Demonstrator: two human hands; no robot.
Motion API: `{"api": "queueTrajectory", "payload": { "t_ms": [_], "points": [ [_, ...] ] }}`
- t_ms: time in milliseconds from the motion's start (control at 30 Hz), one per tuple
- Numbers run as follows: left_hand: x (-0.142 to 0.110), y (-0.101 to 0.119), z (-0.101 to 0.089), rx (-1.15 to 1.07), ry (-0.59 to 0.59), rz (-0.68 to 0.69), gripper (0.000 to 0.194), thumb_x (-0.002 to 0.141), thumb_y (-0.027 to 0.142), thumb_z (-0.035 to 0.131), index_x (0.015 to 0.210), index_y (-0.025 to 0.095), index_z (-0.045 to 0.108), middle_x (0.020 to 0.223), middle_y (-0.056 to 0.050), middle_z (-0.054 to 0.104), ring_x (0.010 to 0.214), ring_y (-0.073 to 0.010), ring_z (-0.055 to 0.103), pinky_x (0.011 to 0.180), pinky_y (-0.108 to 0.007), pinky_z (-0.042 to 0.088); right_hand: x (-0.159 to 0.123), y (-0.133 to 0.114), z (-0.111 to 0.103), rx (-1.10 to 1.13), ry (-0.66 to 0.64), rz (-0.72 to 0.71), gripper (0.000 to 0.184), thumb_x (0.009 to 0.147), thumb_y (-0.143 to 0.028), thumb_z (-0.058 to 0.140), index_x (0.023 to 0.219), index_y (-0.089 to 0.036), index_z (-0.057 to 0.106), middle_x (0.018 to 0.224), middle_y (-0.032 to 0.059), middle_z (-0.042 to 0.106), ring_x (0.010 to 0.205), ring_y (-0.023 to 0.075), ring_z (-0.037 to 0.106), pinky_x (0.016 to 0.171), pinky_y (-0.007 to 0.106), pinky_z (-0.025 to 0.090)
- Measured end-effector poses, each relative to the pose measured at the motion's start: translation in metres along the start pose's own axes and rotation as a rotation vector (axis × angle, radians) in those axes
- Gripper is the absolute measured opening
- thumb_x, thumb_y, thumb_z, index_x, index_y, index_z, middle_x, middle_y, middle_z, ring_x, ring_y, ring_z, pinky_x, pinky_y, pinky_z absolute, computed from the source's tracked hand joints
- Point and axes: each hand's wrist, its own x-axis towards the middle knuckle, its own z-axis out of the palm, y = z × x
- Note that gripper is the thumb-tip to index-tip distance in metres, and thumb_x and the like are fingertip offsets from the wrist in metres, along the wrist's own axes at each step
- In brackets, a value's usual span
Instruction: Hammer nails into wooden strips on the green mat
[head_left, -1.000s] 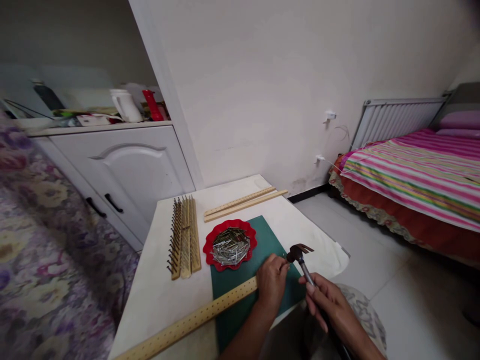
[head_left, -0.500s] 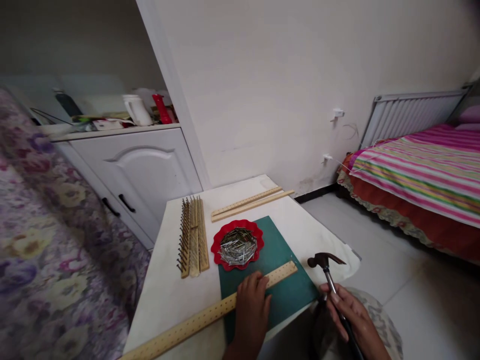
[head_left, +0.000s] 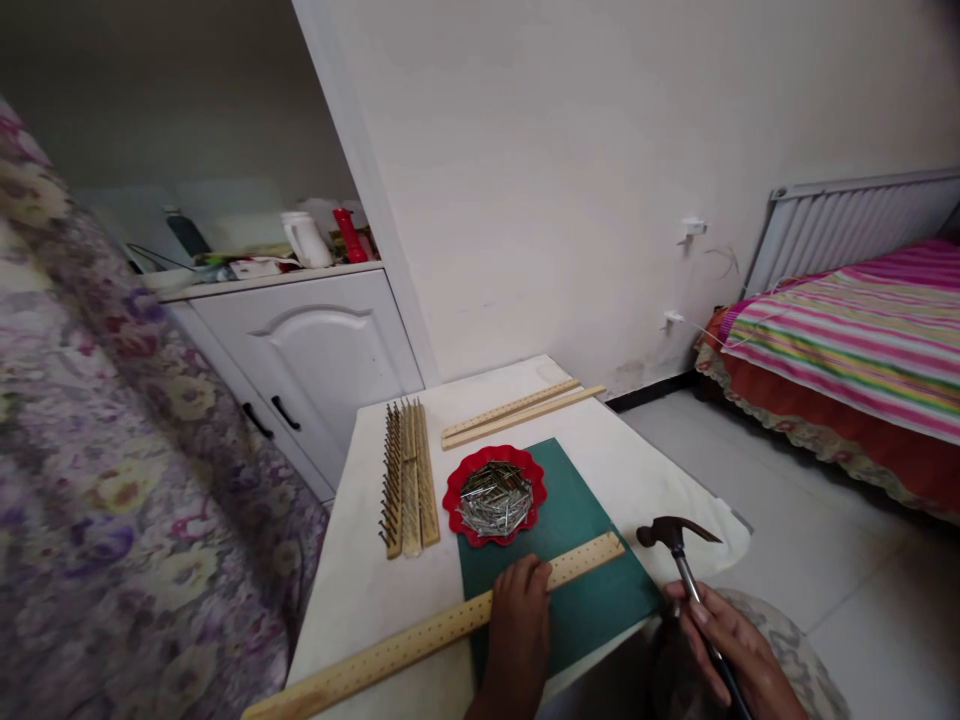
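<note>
A long wooden strip [head_left: 375, 655] dotted with rows of small holes lies across the green mat [head_left: 592, 610] and the table. My left hand [head_left: 520, 620] grips it from above near its right part, fingers curled over the far edge. Off the table's right corner, my right hand [head_left: 727, 640] holds a claw hammer [head_left: 679, 560] by the upper handle, head up and claw pointing right. Just beyond the strip, a red scalloped bowl [head_left: 454, 505] full of loose nails [head_left: 495, 500] rests partly on the mat.
Several wooden strips studded with nails [head_left: 411, 490] lie at the table's left. Two bare strips [head_left: 525, 412] lie at the back. The white table [head_left: 360, 590] stands against a wall beside a cabinet [head_left: 322, 350]. A bed [head_left: 840, 350] is at the right.
My left hand has moved left from the strip's right end onto its body, uncovering that end. The hammer has moved right, away from the strip. The whole view has shifted left.
</note>
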Motion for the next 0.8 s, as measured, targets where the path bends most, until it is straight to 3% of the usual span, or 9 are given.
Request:
{"api": "queueTrajectory", "payload": {
  "t_ms": [133, 233, 300, 400, 500, 800],
  "points": [
    [0.016, -0.008, -0.023, -0.003, 0.042, -0.025, 0.024, 0.086, 0.016, 0.043, 0.103, 0.02, 0.059, 0.104, -0.009, 0.061, 0.097, -0.0225, 0.055, 0.084, -0.038, 0.045, -0.002, -0.002, -0.003, -0.03, 0.018, 0.024, 0.033, 0.079, -0.046, 0.063, 0.099, -0.019, 0.059, 0.049, -0.0051, 0.055, 0.031, 0.0041, 0.034, 0.033, 0.017, 0.027],
    [0.047, -0.021, -0.044, 0.091, 0.063, -0.178, 0.019, 0.089, 0.021, 0.04, 0.092, 0.019, 0.059, 0.093, -0.008, 0.062, 0.089, -0.0213, 0.055, 0.079, -0.034, 0.043, -0.001, -0.001, -0.003, 0.009, 0.032, 0.028, 0.037, 0.078, -0.048, 0.063, 0.1, -0.02, 0.058, 0.048, -0.0059, 0.054, 0.029, 0.0037, 0.032, 0.032, 0.017, 0.024],
    [0.07, -0.031, -0.051, 0.18, -0.015, -0.268, 0.016, 0.087, 0.023, 0.043, 0.089, 0.019, 0.058, 0.092, -0.007, 0.063, 0.088, -0.0217, 0.056, 0.077, -0.033, 0.042, 0.0, 0.001, -0.003, 0.043, 0.027, 0.025, 0.035, 0.078, -0.048, 0.062, 0.1, -0.021, 0.056, 0.05, -0.0059, 0.055, 0.027, 0.0023, 0.031, 0.031, 0.016, 0.02],
    [0.094, -0.04, -0.047, 0.278, -0.162, -0.367, 0.015, 0.083, 0.029, 0.05, 0.085, 0.018, 0.06, 0.09, -0.007, 0.065, 0.086, -0.0228, 0.058, 0.074, -0.032, 0.041, 0.001, 0.003, -0.003, 0.063, -0.004, 0.014, 0.031, 0.081, -0.045, 0.06, 0.1, -0.021, 0.055, 0.05, -0.0064, 0.055, 0.027, 0.0002, 0.031, 0.031, 0.014, 0.018],
    [0.101, -0.042, -0.038, 0.32, -0.242, -0.414, 0.017, 0.081, 0.03, 0.052, 0.085, 0.017, 0.062, 0.091, -0.008, 0.066, 0.087, -0.0235, 0.059, 0.073, -0.032, 0.041, 0.002, 0.004, -0.002, 0.079, -0.022, 0.0, 0.029, 0.083, -0.044, 0.059, 0.1, -0.021, 0.055, 0.05, -0.0066, 0.055, 0.026, -0.0008, 0.031, 0.031, 0.013, 0.017],
    [0.094, -0.041, -0.033, 0.248, -0.212, -0.417, 0.023, 0.085, 0.028, 0.043, 0.081, 0.017, 0.063, 0.09, -0.008, 0.065, 0.081, -0.0227, 0.06, 0.062, -0.029, 0.038, 0.003, 0.005, -0.001, 0.067, 0.02, -0.006, 0.034, 0.078, -0.048, 0.063, 0.096, -0.02, 0.055, 0.048, -0.0066, 0.054, 0.024, 0.0005, 0.028, 0.03, 0.016, 0.014]
  ]
}}
